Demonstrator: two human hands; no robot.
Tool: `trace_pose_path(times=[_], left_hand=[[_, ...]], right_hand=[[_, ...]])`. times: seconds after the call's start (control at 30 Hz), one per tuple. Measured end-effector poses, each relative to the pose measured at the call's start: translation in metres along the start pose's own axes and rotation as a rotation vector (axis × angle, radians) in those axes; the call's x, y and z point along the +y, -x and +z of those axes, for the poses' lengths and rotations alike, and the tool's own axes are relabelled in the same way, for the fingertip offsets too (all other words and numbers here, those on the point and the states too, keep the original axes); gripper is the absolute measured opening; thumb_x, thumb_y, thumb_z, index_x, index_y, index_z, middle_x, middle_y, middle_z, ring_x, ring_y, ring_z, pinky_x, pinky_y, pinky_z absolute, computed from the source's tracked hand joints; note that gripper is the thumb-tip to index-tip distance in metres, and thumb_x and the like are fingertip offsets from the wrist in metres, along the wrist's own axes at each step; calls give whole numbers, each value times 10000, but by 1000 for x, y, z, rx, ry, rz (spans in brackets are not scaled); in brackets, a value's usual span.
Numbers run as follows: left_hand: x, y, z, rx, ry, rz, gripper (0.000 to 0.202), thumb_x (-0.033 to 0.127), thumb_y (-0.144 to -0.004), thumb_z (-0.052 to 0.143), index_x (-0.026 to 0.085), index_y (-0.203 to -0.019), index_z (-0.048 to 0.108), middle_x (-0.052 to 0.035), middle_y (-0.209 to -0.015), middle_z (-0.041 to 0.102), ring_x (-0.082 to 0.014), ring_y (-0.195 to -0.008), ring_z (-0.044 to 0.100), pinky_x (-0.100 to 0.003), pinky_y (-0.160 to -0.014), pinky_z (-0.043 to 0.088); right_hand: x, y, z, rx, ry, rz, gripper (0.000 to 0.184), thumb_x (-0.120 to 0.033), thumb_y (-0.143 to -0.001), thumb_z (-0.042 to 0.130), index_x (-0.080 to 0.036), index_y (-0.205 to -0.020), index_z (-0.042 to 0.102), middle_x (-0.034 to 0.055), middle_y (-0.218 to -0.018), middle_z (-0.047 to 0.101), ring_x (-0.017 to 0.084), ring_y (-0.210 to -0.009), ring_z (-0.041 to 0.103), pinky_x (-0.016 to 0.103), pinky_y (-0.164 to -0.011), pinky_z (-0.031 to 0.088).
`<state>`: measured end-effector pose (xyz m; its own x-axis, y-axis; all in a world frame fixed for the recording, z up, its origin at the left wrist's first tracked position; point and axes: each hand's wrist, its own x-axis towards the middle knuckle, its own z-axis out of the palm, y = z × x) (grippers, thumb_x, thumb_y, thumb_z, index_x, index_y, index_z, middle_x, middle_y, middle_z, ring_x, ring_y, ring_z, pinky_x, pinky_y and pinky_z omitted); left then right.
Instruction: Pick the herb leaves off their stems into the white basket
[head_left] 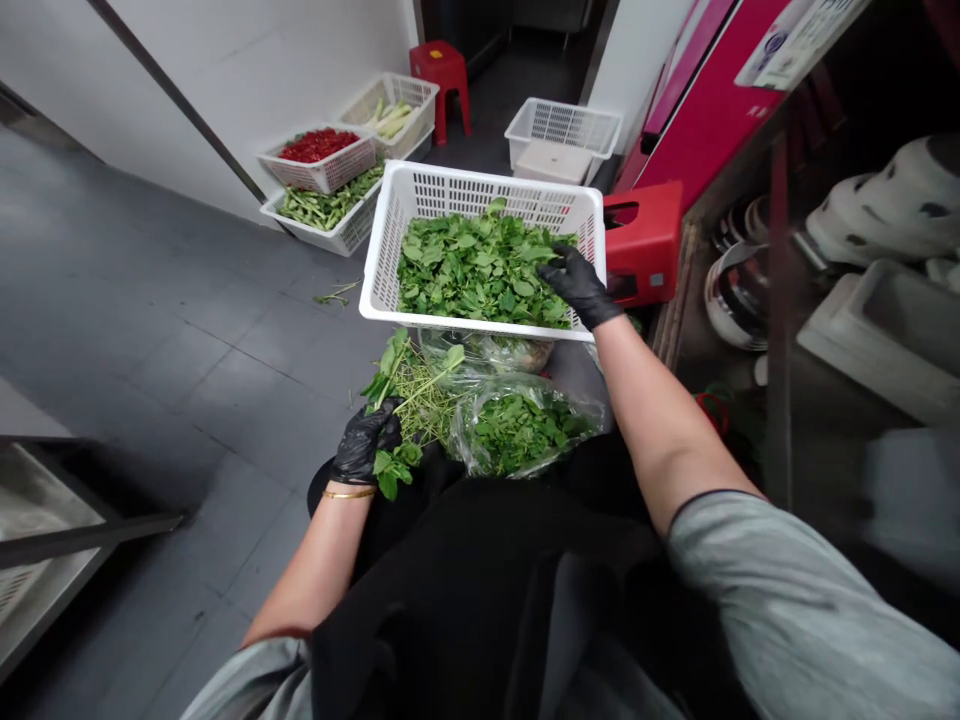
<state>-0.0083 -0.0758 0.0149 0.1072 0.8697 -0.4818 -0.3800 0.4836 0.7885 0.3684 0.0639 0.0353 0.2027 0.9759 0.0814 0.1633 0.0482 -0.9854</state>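
My left hand (366,440), in a black glove, is closed around a small bunch of leafy green sprigs (388,375). Leaves stick out above and below its fingers. My right hand (576,285), also gloved in black, is inside the right end of a white plastic basket (375,255). Its fingers are curled at some leaves, partly among the picked green leaves (480,260) that fill the basket's middle. Just right of my left hand lies a heap of thin bare stems (424,400). Beside the heap, a clear plastic bag (465,430) holds more greens (521,430).
Back left are baskets with red chillies (319,146), green beans (330,205) and pale long vegetables (390,118). A red stool (439,70) stands behind them. Right of my basket is another red stool (652,245); a white basket (562,120) sits behind. Shelving with pots (739,290) runs along the right.
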Motion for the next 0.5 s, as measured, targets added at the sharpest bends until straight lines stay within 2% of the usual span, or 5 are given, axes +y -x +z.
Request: trace_pose_path(times=[0.1,0.23,0.3,0.4,0.5], left_hand=[[-3,-3,9,9,-24,22,308,299,-647,827,116,-845,678,69,-434,450,-42,-329,333,-171,-341,256],[-9,-7,20,35,-121,61,323,329,-673,815,107,-880,706,56,-420,459,-56,-334,352,-187,-351,263],[-10,-8,21,53,-156,72,326,327,-670,818,105,-886,719,44,-432,483,-54,-338,361,-183,-352,257],[-9,-8,16,61,-153,88,310,308,-672,818,101,-882,725,36,-449,506,-49,-339,370,-176,-350,269],[-8,-5,10,53,-27,70,311,266,-667,819,118,-917,710,24,-518,573,-57,-363,430,-172,-360,342]], right_hand=[[3,0,13,-81,127,89,309,-284,-808,761,-108,-1036,650,106,-935,690,163,-901,586,270,-775,454],[11,61,71,-552,-80,325,380,-489,-805,712,-116,-872,719,81,-771,716,155,-692,631,265,-609,459],[13,82,94,-608,-176,289,380,-487,-714,782,-126,-821,731,67,-774,723,155,-680,631,261,-592,475],[14,70,88,-444,-150,148,394,-498,-714,774,-124,-830,730,70,-827,726,151,-695,622,262,-595,492],[14,24,48,-156,23,-39,456,-525,-879,596,-115,-1057,691,115,-1023,713,170,-831,642,294,-696,523]])
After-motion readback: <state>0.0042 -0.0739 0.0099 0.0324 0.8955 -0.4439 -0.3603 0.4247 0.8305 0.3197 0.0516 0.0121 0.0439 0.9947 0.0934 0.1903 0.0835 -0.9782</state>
